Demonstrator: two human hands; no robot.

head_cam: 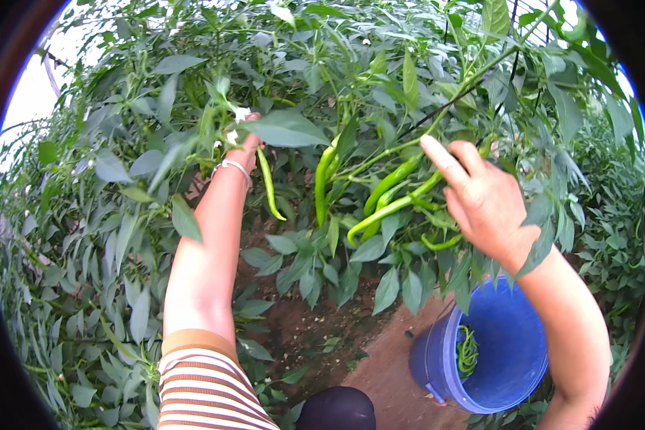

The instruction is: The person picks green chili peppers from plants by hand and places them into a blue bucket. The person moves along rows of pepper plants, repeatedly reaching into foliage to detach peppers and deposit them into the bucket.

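My left hand reaches into the pepper plants, with a broad leaf and white flowers in front of its fingers. Right at that hand hangs a slim green chili pepper; the leaf hides whether the fingers grip it. My right hand has its fingers apart, the index fingertip against a green pepper branch. Under this branch hang several larger green peppers. One long curved pepper runs up towards my right hand, and its upper end is out of sight.
A blue bucket stands on the soil path at lower right, below my right forearm, with several green peppers inside. Dense pepper foliage surrounds the hands. A dark rounded thing shows at the bottom edge.
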